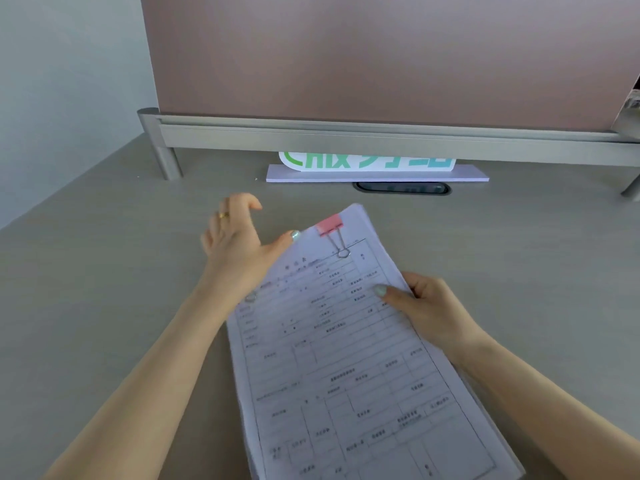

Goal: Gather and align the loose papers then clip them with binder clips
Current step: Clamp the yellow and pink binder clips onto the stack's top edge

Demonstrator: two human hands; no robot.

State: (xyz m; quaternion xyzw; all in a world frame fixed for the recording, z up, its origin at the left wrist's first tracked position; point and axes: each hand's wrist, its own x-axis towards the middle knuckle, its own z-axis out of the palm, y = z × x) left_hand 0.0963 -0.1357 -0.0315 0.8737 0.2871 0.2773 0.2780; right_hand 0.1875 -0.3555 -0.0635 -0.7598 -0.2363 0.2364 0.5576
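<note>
We've got the right hand (429,306) pinching the paper stack (349,358) steady, pink binder clip (329,225) on top; left hand (239,244) spread open, thumb nudging the edge.

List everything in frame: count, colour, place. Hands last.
paper stack: 1, white printed forms, centre foreground, held at a tilt over the desk
binder clip: 1, pink with silver wire handles, on the stack's top edge
second clip: possibly 1, silver loop only, at the stack's left edge; too blurred to be sure
desk: 1, grey-beige, fills the lower view
partition panel: 1, dusty pink, on a silver rail with legs at the desk's far edge
sign: 1, white with green lettering, on a white base under the rail, mostly hidden
cable grommet: 1, black oval, in the desk before the sign
ring: 1, gold, on a left finger
left hand: thumb at the stack's top-left corner, fingers spread
right hand: gripping the stack's right edge
</note>
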